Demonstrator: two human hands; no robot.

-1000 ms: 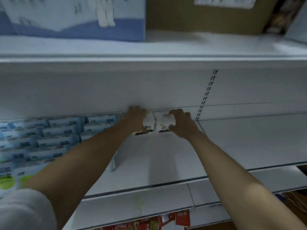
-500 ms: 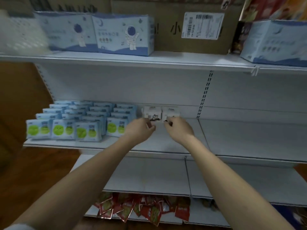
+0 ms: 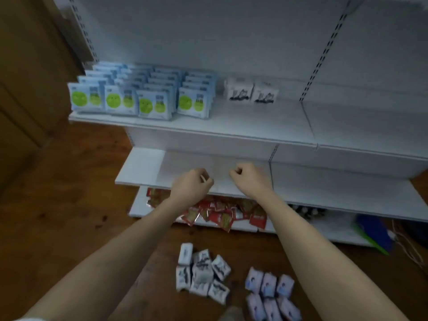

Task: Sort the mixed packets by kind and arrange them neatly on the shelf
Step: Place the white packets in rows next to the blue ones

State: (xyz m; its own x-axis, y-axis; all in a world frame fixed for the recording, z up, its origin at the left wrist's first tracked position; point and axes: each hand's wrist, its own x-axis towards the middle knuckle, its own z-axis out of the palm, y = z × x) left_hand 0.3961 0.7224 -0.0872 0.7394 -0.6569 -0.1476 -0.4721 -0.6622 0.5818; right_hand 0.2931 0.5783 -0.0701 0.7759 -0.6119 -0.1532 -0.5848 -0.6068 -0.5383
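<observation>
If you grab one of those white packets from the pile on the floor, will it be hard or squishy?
Probably squishy: the white packets look puffy, with pinched ends. They likely weigh little, being small and lying loosely against each other. Their wrappers may be a bit slippery, though the blur makes that hard to tell.

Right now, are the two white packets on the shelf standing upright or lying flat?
Upright: the two white packets stand side by side on the shelf, printed fronts facing out.
</observation>
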